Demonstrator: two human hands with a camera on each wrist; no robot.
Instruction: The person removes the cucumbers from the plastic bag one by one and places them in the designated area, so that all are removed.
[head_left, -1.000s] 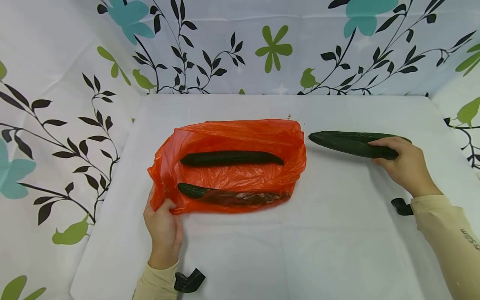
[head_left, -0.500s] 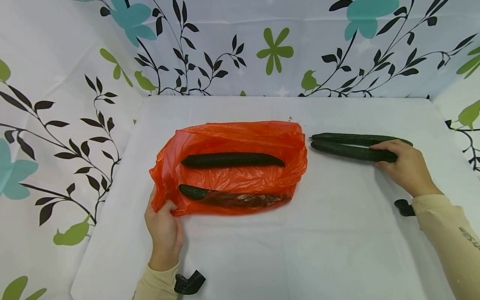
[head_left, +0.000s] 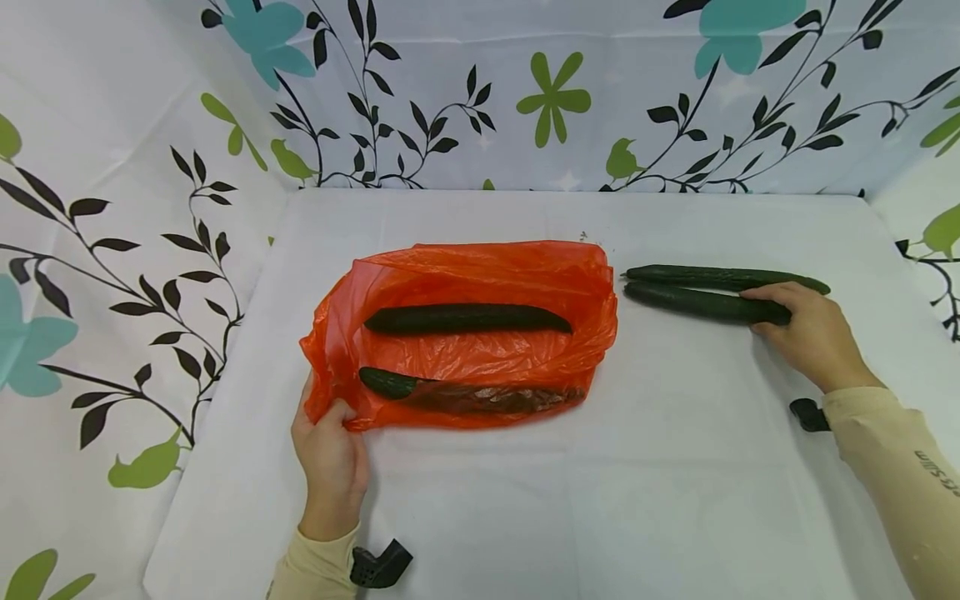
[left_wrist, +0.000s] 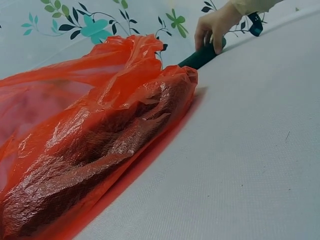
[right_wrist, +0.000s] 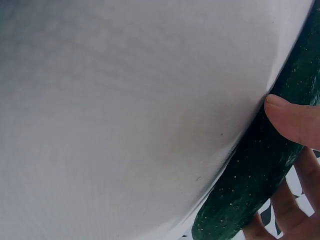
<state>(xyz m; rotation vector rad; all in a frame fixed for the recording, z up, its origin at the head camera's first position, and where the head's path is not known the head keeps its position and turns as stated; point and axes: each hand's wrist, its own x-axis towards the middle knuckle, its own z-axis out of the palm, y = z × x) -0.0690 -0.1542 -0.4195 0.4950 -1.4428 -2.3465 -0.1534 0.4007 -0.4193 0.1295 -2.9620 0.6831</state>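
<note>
An orange-red plastic bag (head_left: 450,350) lies on the table with its mouth spread. Inside it one cucumber (head_left: 468,318) lies across the middle, and a second cucumber (head_left: 386,382) is mostly covered by the film along the near side. My left hand (head_left: 332,458) pinches the bag's near left corner, thumb on top. To the right of the bag, two more cucumbers lie side by side. My right hand (head_left: 806,333) grips the right end of the nearer cucumber (head_left: 697,302), thumb on the near side. Behind it is the farther cucumber (head_left: 720,277).
A white cloth covers the table (head_left: 600,500). A patterned curtain (head_left: 420,83) with leaves and flowers hangs behind and at the sides. Small dark crumbs sit just beyond the bag's far right corner. Each wrist carries a black camera mount (head_left: 381,564).
The nearer right-hand cucumber has come slightly apart from the farther one, so a thin gap shows between them. My left hand and the bag have stayed in place.
</note>
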